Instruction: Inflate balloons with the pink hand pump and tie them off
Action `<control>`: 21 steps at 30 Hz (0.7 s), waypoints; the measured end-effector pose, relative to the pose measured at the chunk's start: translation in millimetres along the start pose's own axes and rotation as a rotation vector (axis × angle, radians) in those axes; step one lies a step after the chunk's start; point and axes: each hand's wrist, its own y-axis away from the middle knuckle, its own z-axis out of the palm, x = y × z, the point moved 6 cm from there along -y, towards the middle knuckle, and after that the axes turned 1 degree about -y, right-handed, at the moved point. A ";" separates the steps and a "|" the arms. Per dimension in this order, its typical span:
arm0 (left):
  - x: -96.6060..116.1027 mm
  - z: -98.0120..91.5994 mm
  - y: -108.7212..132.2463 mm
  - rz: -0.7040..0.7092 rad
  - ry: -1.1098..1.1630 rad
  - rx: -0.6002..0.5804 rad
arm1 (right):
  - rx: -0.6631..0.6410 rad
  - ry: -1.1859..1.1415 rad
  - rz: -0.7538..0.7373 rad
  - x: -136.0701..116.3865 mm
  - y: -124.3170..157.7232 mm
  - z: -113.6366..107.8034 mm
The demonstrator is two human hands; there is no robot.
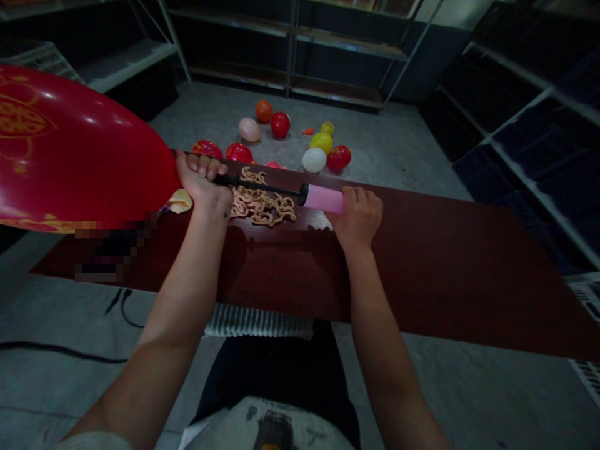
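A large red balloon [70, 156] with gold print fills the upper left. My left hand [202, 181] is closed around its neck where it meets the black tip of a hand pump. My right hand [357, 212] grips the pump's pink barrel [322, 198]. A thin black rod [262, 186] runs between the two hands, above a pile of limp peach-coloured uninflated balloons [262, 203] lying on the dark red table [422, 262].
Several inflated balloons [314, 159] in red, yellow, white and orange lie on the grey floor beyond the table. Metal shelving [328, 44] lines the back and right walls. Black cables [117, 306] trail on the floor at left. A yellow limp balloon [180, 201] lies beside my left hand.
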 end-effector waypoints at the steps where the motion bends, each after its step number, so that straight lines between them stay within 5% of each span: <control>1: -0.5 1.4 3.5 0.004 -0.002 0.006 | 0.003 -0.008 0.004 -2.2 0.0 -0.4; 11: -44.6 13.2 53.3 -0.069 -0.153 0.042 | -0.074 -0.104 -0.041 -49.7 7.5 6.3; 21: -44.3 20.2 56.9 -0.126 -0.008 0.117 | -0.091 -0.112 -0.085 -59.1 6.8 15.3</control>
